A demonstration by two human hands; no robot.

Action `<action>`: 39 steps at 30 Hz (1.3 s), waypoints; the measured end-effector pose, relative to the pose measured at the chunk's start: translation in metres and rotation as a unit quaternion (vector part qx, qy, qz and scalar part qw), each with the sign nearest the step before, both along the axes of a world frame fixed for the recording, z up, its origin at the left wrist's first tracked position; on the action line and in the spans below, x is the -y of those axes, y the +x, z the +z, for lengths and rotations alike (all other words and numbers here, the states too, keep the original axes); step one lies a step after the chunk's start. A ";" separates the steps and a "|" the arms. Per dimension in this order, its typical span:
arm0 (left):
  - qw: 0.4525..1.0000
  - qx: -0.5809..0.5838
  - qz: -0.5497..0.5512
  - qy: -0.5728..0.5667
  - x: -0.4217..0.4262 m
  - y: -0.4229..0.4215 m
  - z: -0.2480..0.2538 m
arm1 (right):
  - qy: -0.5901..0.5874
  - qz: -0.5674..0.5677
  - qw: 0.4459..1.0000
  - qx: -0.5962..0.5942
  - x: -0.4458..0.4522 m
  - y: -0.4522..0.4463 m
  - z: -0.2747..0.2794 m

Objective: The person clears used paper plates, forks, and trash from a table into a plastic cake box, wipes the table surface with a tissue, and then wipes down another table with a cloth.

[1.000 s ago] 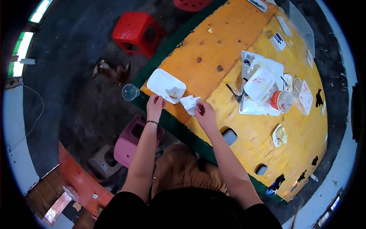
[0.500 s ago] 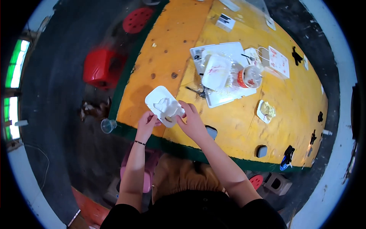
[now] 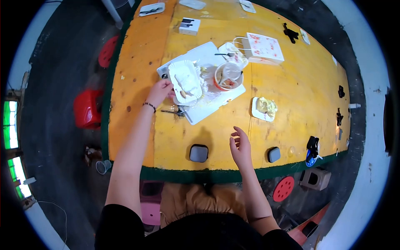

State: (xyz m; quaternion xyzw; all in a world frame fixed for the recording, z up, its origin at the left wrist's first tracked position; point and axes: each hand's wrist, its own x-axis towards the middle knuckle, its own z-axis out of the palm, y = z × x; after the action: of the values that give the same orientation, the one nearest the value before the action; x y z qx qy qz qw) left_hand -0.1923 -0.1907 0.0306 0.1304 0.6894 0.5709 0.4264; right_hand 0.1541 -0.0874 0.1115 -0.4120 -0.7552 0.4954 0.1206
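Note:
My left hand (image 3: 161, 92) pinches the near-left rim of a white disposable plate (image 3: 192, 96). The plate carries a crumpled white tissue (image 3: 186, 81) and a small brownish scrap (image 3: 183, 94). It lies over or just above the cluttered white board (image 3: 196, 116); whether it rests there I cannot tell. My right hand (image 3: 241, 146) hovers over the table's near side, holding nothing, its fingers apart and loosely bent. Left of it is a small grey case (image 3: 198, 153). Dark forks (image 3: 177, 112) lie just below my left hand.
A paper tub (image 3: 228, 77) with a clear cup inside stands on the board. Beyond is a white paper bag (image 3: 265, 48). A small plate (image 3: 257, 113) with cake sits to the right, a second grey case (image 3: 273, 154) near the edge. Red stools (image 3: 86, 109) stand on the floor.
The plate has gone from the table's near-left part, held in both hands, to the board in my left hand only. My right hand has let go and moved right. The view has shifted.

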 end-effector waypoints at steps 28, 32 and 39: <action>0.968 -0.122 0.195 -0.099 0.052 0.028 -0.014 | 0.320 -0.008 0.946 0.046 -0.258 -0.123 -0.085; 0.960 -0.167 0.176 -0.140 0.074 0.068 0.013 | 0.376 -0.044 0.904 0.198 -0.318 -0.170 -0.068; 0.964 -0.003 0.236 -0.122 0.113 0.135 0.013 | 0.327 -0.024 0.859 0.393 -0.346 -0.215 -0.065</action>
State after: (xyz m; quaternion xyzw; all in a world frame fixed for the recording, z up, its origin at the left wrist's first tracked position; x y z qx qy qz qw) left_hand -0.0569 -0.3033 0.0435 -0.0873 0.7666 0.5664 0.2897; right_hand -0.0607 0.2583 0.0462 -0.5273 -0.8483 0.0136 -0.0469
